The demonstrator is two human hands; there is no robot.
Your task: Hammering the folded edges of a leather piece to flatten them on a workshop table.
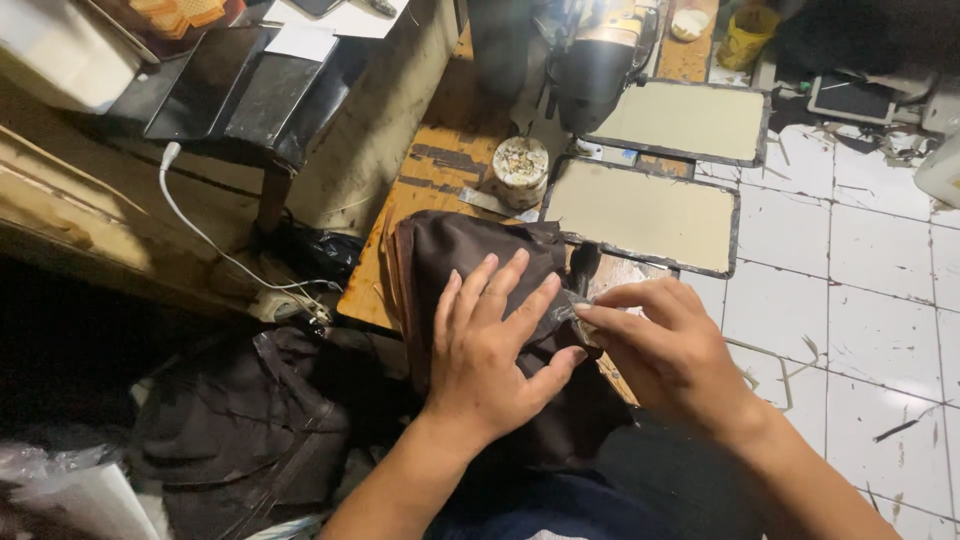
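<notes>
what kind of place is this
Most likely a small sewing or tailoring workshop. A sewing machine stands on a worn wooden bench, and the left hand presses down a stack of dark brown fabric pieces while the right hand pinches its edge.

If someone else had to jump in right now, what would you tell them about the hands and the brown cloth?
Left hand: flat, fingers spread, pressing on the brown cloth.
Right hand: pinching a small grey piece at the cloth's right edge, beside the left fingertips.
Cloth: a stack at the front edge of the wooden table, hanging down toward the lap.
Nearby: round tin and sewing machine behind the cloth, two flat boards to the right, more dark fabric on the floor at left.
Done: cloth held down, piece gripped.
Left: cannot tell from this view.
</notes>
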